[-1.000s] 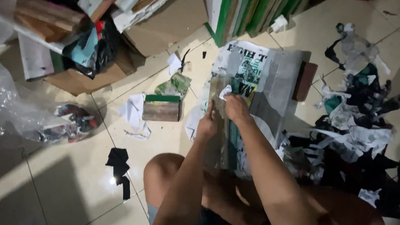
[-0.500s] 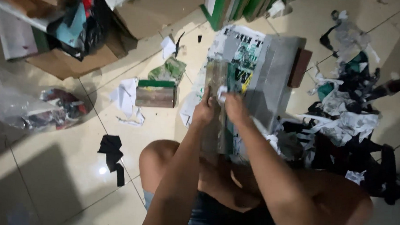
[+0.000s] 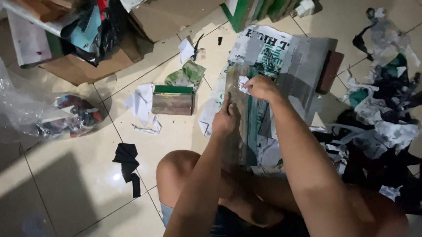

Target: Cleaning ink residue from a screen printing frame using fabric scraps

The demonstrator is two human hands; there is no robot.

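1. L hand (image 3: 226, 118) pressed flat on board (image 3: 236, 133), not gripping, pinning it to newspaper (image 3: 288, 56) on floor.
2. R hand (image 3: 261, 87) fingers pinched shut on white scrap (image 3: 243, 82) at board's far end, rubbing/peeling.

The scene is dim and slightly soft. Light falls from above and ahead of the fingers, brightest on the tiled floor (image 3: 173, 140) left of them. A small glare spot shines on the tiles beside the black scrap (image 3: 125, 160). Deep shadow fills the near corners, and the forearms darken toward the camera.
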